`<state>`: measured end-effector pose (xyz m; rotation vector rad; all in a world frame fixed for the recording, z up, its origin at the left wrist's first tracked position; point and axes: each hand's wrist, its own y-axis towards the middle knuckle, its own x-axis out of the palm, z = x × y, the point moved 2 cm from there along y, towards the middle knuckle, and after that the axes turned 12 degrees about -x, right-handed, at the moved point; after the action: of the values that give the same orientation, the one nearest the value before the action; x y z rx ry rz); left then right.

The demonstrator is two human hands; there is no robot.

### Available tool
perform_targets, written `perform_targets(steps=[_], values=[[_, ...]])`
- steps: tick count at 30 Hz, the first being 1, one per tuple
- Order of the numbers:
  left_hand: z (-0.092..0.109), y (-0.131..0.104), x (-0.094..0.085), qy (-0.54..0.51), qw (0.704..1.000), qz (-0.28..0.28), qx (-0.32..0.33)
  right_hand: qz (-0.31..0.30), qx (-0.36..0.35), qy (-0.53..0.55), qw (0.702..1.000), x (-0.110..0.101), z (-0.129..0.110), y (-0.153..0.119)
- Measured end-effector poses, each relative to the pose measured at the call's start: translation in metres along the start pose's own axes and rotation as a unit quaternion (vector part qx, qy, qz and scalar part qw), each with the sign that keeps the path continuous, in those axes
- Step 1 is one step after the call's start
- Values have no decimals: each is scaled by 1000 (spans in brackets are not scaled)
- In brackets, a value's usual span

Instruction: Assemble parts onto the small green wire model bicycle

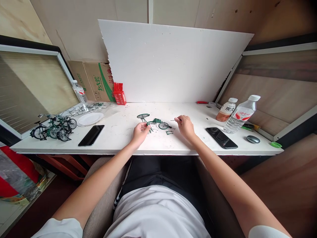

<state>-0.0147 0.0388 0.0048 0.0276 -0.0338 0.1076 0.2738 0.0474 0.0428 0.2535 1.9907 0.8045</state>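
Between my hands, small green and black model bicycle parts lie on the white table [119, 138]. My left hand [141, 133] pinches a green bicycle frame piece [150, 127], with a dark wheel [143, 116] just beyond the fingers. To the right of it, a spoked wheel [163, 125] sits beside a green part [157, 120], and a small green piece [169, 132] lies nearer the table's front. My right hand [183, 125] is closed in a pinch on a thin rod [172, 120], whose kind is too small to tell.
Assembled model bicycles [53, 127], white plates [90, 119] and a phone [91, 135] stand or lie left. On the right are another phone [221, 138], two bottles [241, 114] [226, 109], a mouse [253, 139] and a green cap [275, 144]. A red box [120, 95] stands behind.
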Motion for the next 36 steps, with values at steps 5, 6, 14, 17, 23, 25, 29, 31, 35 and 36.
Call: perform_targets(steps=[5,6,14,17,23,25,29,31,35,36], values=[[0,0,0,2,1000,-8,-5,-57,10,-105,993,8,16,-5],[0,0,0,2,1000,-9,-5,-68,17,-112,991,10,18,-6],[1,-1,0,-2,1000,-10,-9,-113,28,-114,987,21,15,-11],[3,-3,0,-7,1000,-11,-9,-76,12,-106,991,18,7,-10],[6,-5,2,-11,1000,-10,-8,-62,-158,-37,985,14,-21,-13],[6,-5,2,-5,1000,-13,-6,-110,-187,-24,976,18,-25,-16],[5,-4,2,0,1000,-14,-5,-165,-194,-8,967,25,-24,-18],[4,-4,2,-2,1000,-12,-4,-166,-185,-4,969,26,-21,-18],[3,-3,2,-5,1000,-16,0,-154,-163,5,974,25,-21,-17],[3,-3,2,-5,1000,-16,1,-153,-157,5,976,24,-22,-17]])
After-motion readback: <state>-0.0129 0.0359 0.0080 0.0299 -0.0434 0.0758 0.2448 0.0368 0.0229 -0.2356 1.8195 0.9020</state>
